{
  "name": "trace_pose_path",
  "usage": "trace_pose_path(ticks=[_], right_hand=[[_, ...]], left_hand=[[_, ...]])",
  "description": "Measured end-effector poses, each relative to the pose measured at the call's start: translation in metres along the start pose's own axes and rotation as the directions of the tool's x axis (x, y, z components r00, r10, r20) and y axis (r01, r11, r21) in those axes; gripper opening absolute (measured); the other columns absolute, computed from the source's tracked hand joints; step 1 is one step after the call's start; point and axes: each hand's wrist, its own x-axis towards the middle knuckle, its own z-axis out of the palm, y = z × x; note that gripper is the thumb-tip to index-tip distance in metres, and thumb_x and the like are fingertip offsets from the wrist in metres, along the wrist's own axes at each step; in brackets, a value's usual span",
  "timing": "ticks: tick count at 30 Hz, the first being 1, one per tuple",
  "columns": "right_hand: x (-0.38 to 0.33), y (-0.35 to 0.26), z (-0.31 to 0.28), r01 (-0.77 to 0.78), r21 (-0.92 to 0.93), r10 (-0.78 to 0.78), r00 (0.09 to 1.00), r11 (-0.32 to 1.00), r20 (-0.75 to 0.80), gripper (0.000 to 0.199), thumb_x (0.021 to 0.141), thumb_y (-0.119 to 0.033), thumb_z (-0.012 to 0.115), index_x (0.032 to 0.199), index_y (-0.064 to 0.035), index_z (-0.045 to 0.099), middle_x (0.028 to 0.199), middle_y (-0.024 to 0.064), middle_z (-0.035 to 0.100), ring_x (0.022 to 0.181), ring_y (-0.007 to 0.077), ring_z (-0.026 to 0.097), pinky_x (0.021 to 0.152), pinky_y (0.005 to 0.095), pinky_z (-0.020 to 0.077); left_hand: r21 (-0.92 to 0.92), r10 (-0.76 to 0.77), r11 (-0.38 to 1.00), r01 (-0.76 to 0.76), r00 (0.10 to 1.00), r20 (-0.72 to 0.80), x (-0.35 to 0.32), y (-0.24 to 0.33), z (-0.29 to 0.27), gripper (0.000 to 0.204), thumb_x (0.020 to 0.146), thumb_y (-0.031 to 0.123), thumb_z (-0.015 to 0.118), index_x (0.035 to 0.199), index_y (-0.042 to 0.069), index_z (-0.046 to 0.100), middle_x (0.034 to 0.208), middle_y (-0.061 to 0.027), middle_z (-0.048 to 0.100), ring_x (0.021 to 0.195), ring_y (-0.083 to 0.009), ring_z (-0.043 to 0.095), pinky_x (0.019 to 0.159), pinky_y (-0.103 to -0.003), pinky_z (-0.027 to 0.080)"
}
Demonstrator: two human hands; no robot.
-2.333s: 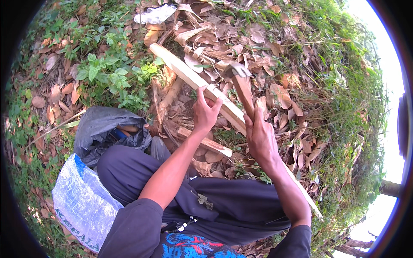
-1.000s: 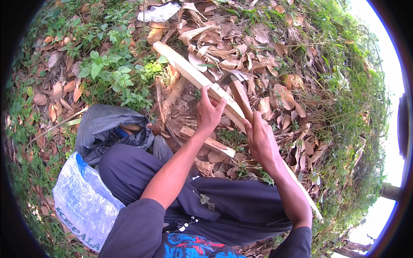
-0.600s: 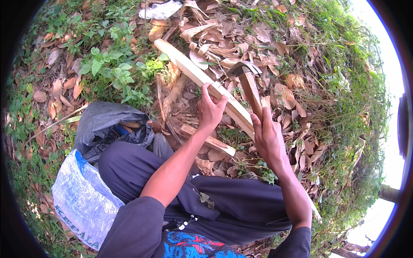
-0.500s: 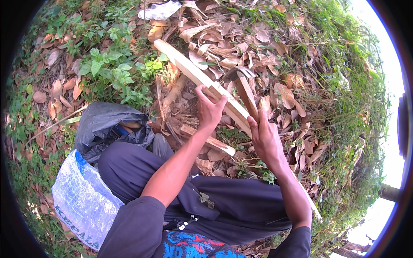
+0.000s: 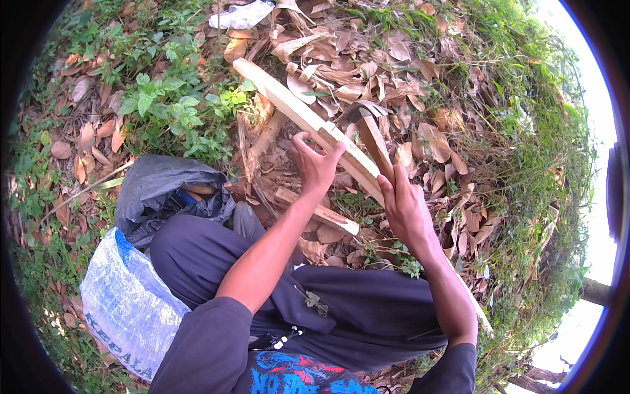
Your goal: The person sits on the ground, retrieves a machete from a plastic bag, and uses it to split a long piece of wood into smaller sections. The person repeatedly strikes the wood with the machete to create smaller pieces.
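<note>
A long pale wooden strip (image 5: 279, 96) slants across the ground in front of me and passes behind my right hand. A shorter wooden piece (image 5: 330, 134) lies against its near side at mid-length. Beside that piece, my left hand (image 5: 318, 169) has thumb and forefinger apart, with the thumb at the wood; its other fingers are partly hidden. My right hand (image 5: 408, 209) is closed round the wooden handle of a claw hammer (image 5: 375, 141). The dark hammer head points away from me, just right of the shorter piece. I cannot see a nail.
Another short wooden piece (image 5: 318, 211) lies below the strip. At left sit an open black plastic bag (image 5: 154, 190) with things inside and a white-and-blue sack (image 5: 131, 308). Dry leaves (image 5: 394, 49) and green plants (image 5: 174, 102) cover the ground. My folded legs (image 5: 367, 299) are close by.
My left forefinger has lifted off the wood and moved slightly left, widening its gap from the thumb. The hammer and right hand have hardly moved.
</note>
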Motion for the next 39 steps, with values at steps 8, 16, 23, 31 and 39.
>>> trace_pose_path(ticks=[8, 16, 23, 31, 39], right_hand=[[0.000, 0.004, -0.002, 0.065, 0.011, -0.065, 0.997, 0.998, -0.048, 0.029, 0.108, -0.029, 0.048, 0.104, 0.0001, 0.044, 0.073, 0.0328, 0.060, 0.075, 0.0551, 0.059, 0.066, 0.0603, 0.0422], [-0.001, 0.004, -0.005, 0.033, 0.021, -0.033, 0.999, 0.999, -0.029, 0.030, 0.109, -0.030, 0.047, 0.104, -0.0001, 0.044, 0.072, 0.0326, 0.060, 0.074, 0.0546, 0.060, 0.065, 0.0595, 0.0421], [-0.001, 0.001, -0.004, 0.025, 0.047, -0.025, 1.000, 0.999, 0.002, 0.029, 0.109, -0.030, 0.047, 0.109, -0.0009, 0.045, 0.073, 0.0322, 0.060, 0.073, 0.0546, 0.059, 0.064, 0.0590, 0.0412], [0.004, 0.001, 0.000, -0.042, 0.052, 0.040, 0.999, 0.998, 0.036, 0.030, 0.109, -0.031, 0.046, 0.108, -0.0014, 0.045, 0.075, 0.0328, 0.061, 0.075, 0.0564, 0.058, 0.066, 0.0599, 0.0414], [0.018, 0.007, 0.005, -0.007, 0.109, 0.009, 1.000, 0.994, -0.019, 0.030, 0.108, -0.031, 0.048, 0.105, -0.0014, 0.044, 0.074, 0.0340, 0.059, 0.076, 0.0575, 0.056, 0.066, 0.0605, 0.0392]], left_hand=[[0.050, 0.215, 0.975, -0.215, 0.977, -0.003, -0.001, 0.018, -0.006, 0.059, 0.078, 0.025, 0.082, 0.122, 0.001, 0.051, 0.085, -0.0069, 0.054, 0.081, -0.0233, 0.058, 0.077, -0.041, 0.049], [0.049, 0.173, 0.983, -0.174, 0.984, 0.034, -0.001, 0.021, -0.007, 0.060, 0.078, 0.026, 0.082, 0.123, 0.002, 0.050, 0.086, -0.0073, 0.054, 0.081, -0.0235, 0.057, 0.078, -0.042, 0.049], [-0.018, 0.062, 0.998, -0.063, 0.997, -0.043, 0.001, 0.006, 0.002, 0.069, 0.078, 0.031, 0.084, 0.126, -0.001, 0.045, 0.090, -0.0105, 0.051, 0.086, -0.0270, 0.055, 0.085, -0.046, 0.047], [-0.048, -0.291, 0.952, 0.303, 0.940, 0.179, 0.010, 0.000, 0.007, 0.080, 0.079, 0.043, 0.079, 0.131, -0.006, 0.043, 0.122, -0.0269, 0.058, 0.113, -0.0372, 0.060, 0.097, -0.045, 0.050], [0.001, -0.267, 0.963, 0.270, 0.953, 0.140, 0.007, 0.014, 0.005, 0.074, 0.079, 0.035, 0.078, 0.129, -0.010, 0.046, 0.122, -0.0248, 0.059, 0.104, -0.0296, 0.066, 0.087, -0.039, 0.058]])
